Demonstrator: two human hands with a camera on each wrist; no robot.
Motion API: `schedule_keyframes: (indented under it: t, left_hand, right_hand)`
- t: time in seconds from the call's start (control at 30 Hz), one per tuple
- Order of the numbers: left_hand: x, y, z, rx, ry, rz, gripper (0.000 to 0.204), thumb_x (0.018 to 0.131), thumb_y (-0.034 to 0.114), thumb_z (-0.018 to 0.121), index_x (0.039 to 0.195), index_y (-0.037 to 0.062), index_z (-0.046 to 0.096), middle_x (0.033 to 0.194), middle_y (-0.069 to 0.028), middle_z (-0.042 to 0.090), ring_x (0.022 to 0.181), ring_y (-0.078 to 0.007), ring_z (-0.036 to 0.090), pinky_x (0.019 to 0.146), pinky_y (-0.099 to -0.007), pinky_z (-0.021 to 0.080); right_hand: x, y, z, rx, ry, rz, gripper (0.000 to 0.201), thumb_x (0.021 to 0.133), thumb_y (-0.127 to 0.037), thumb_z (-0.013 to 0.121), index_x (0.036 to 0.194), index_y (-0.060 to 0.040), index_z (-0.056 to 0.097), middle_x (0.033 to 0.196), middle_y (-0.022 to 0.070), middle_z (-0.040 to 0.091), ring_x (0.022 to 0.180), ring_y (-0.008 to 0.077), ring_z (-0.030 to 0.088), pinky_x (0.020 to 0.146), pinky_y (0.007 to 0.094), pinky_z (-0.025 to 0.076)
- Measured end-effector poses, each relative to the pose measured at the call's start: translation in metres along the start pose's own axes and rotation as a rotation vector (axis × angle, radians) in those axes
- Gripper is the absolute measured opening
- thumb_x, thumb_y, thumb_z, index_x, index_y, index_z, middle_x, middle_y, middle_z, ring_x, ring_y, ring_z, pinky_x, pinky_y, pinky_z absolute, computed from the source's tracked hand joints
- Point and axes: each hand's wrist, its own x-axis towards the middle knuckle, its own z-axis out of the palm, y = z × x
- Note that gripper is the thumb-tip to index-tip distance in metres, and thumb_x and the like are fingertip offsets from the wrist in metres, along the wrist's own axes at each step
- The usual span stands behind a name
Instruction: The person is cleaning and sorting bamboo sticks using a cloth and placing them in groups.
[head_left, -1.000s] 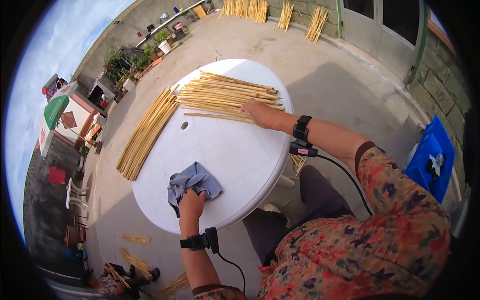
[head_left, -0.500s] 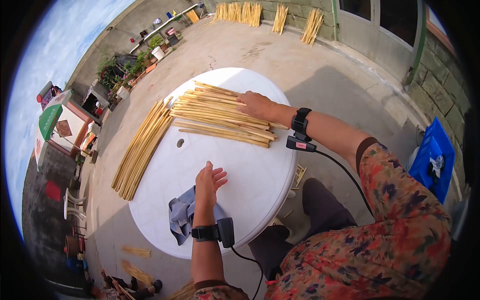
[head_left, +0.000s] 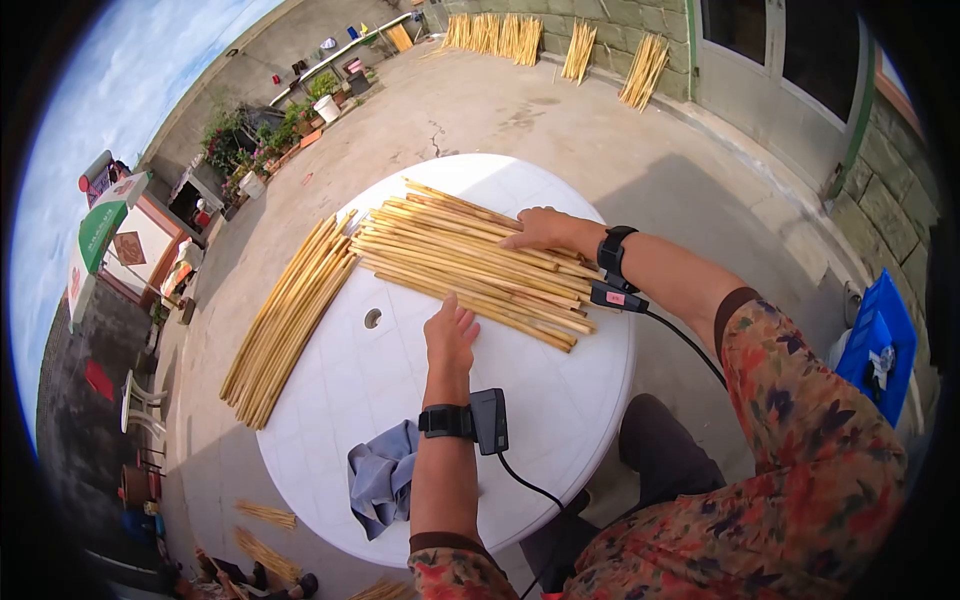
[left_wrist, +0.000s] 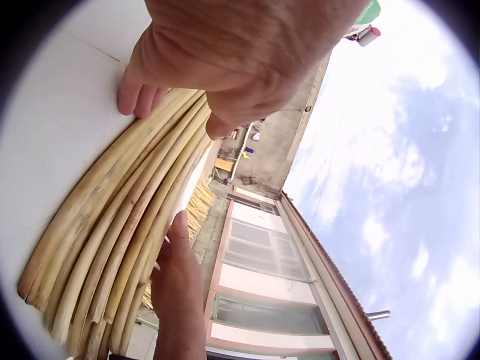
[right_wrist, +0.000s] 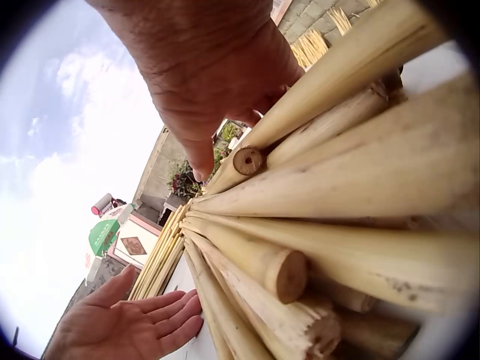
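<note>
A pile of pale yellow stalks point(head_left: 470, 255) lies across the white round table point(head_left: 330, 455), cut ends toward the right. My left hand point(head_left: 450, 335) is at the pile's near side, its fingers extended; in the right wrist view that left hand point(right_wrist: 124, 326) shows its palm beside the stalks. On the pile's far side, my right hand point(head_left: 550, 230) rests along the outer stalks, its fingertips partly hidden behind a stalk in the right wrist view. Behind my left wrist lies a crumpled grey-blue cloth point(head_left: 378, 480), partly covered by the forearm.
A second bundle of stalks point(head_left: 290, 325) lies along the table's left edge. More bundles point(head_left: 490, 38) lean against the far wall. To the right stands a blue container point(head_left: 880, 335). Another person point(head_left: 235, 580) is low at the bottom left, near stalks on the ground.
My left hand has let go of the cloth and moved forward to the pile's near side. The right hand has shifted from the near stalks to the far side; the near stalks now lie closer together.
</note>
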Motion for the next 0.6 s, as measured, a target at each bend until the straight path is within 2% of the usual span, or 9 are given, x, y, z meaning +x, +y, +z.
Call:
schedule_keyframes:
  t: [0.07, 0.1, 0.17, 0.27, 0.33, 0.4, 0.47, 0.53, 0.6]
  left_hand:
    - [-0.008, 0.004, 0.012, 0.040, 0.063, 0.017, 0.058, 0.085, 0.034, 0.055, 0.121, -0.0076, 0.038, 0.118, -0.0208, 0.046, 0.110, -0.0296, 0.047, 0.088, -0.0402, 0.038]
    - [-0.005, 0.004, 0.013, 0.038, 0.063, 0.011, 0.058, 0.085, 0.034, 0.055, 0.121, -0.0076, 0.038, 0.118, -0.0208, 0.046, 0.110, -0.0296, 0.047, 0.088, -0.0402, 0.038]
    - [0.004, 0.004, 0.012, 0.091, 0.068, 0.012, 0.053, 0.084, 0.032, 0.056, 0.115, -0.0087, 0.043, 0.108, -0.0169, 0.053, 0.102, -0.0278, 0.052, 0.084, -0.0393, 0.042]
    - [0.008, 0.006, 0.011, 0.083, -0.030, 0.027, 0.049, 0.084, 0.030, 0.057, 0.114, -0.0067, 0.045, 0.107, -0.0180, 0.053, 0.097, -0.0251, 0.053, 0.082, -0.0407, 0.044]
    - [0.010, 0.009, 0.014, 0.123, 0.016, 0.018, 0.047, 0.084, 0.028, 0.058, 0.112, -0.0077, 0.046, 0.103, -0.0176, 0.055, 0.093, -0.0250, 0.056, 0.079, -0.0398, 0.046]
    - [0.011, 0.006, 0.012, 0.163, 0.057, 0.008, 0.046, 0.083, 0.026, 0.058, 0.110, -0.0086, 0.047, 0.100, -0.0171, 0.057, 0.088, -0.0250, 0.058, 0.075, -0.0388, 0.049]
    - [0.015, -0.001, 0.002, 0.055, -0.052, 0.078, 0.042, 0.082, 0.019, 0.060, 0.106, -0.0126, 0.047, 0.099, -0.0200, 0.056, 0.083, -0.0268, 0.060, 0.069, -0.0366, 0.051]
    - [0.007, -0.002, -0.004, 0.051, -0.087, 0.057, 0.041, 0.082, 0.018, 0.059, 0.107, -0.0128, 0.047, 0.098, -0.0198, 0.056, 0.083, -0.0265, 0.060, 0.069, -0.0355, 0.051]
    - [-0.006, 0.000, -0.013, 0.053, -0.118, 0.040, 0.041, 0.082, 0.017, 0.059, 0.107, -0.0130, 0.047, 0.098, -0.0195, 0.057, 0.083, -0.0263, 0.060, 0.069, -0.0343, 0.052]
  right_hand:
    - [0.002, 0.002, 0.008, -0.013, -0.009, -0.003, 0.081, 0.065, -0.064, 0.057, 0.103, 0.0072, 0.056, 0.099, 0.0239, 0.059, 0.094, 0.0338, 0.056, 0.082, 0.0391, 0.044]
    - [-0.002, -0.001, 0.010, 0.012, -0.054, -0.032, 0.082, 0.064, -0.065, 0.057, 0.103, 0.0071, 0.056, 0.098, 0.0235, 0.059, 0.093, 0.0331, 0.057, 0.081, 0.0381, 0.044]
    - [-0.006, -0.009, 0.014, 0.052, -0.177, -0.094, 0.082, 0.064, -0.066, 0.057, 0.102, 0.0068, 0.057, 0.096, 0.0226, 0.060, 0.088, 0.0309, 0.059, 0.077, 0.0352, 0.045]
    - [-0.015, -0.017, 0.033, 0.180, -0.214, -0.178, 0.078, 0.066, -0.065, 0.057, 0.099, 0.0058, 0.058, 0.093, 0.0214, 0.061, 0.085, 0.0301, 0.059, 0.074, 0.0341, 0.045]
    - [-0.024, -0.028, 0.039, 0.165, -0.230, -0.159, 0.073, 0.068, -0.063, 0.057, 0.096, 0.0045, 0.060, 0.088, 0.0188, 0.062, 0.081, 0.0274, 0.059, 0.072, 0.0326, 0.045]
    - [-0.029, -0.031, 0.049, 0.375, -0.273, -0.215, 0.070, 0.069, -0.062, 0.058, 0.093, 0.0041, 0.060, 0.084, 0.0157, 0.063, 0.078, 0.0242, 0.059, 0.071, 0.0316, 0.045]
    - [-0.040, -0.039, 0.059, 0.448, -0.270, -0.260, 0.069, 0.070, -0.060, 0.058, 0.092, 0.0047, 0.060, 0.083, 0.0150, 0.062, 0.077, 0.0225, 0.058, 0.071, 0.0311, 0.045]
    - [-0.051, -0.047, 0.067, 0.471, -0.243, -0.215, 0.069, 0.071, -0.060, 0.057, 0.092, 0.0051, 0.060, 0.084, 0.0160, 0.062, 0.079, 0.0231, 0.059, 0.072, 0.0310, 0.045]
    - [-0.062, -0.052, 0.074, 0.489, -0.248, -0.244, 0.067, 0.071, -0.059, 0.057, 0.092, 0.0050, 0.060, 0.084, 0.0166, 0.062, 0.081, 0.0235, 0.059, 0.073, 0.0307, 0.045]
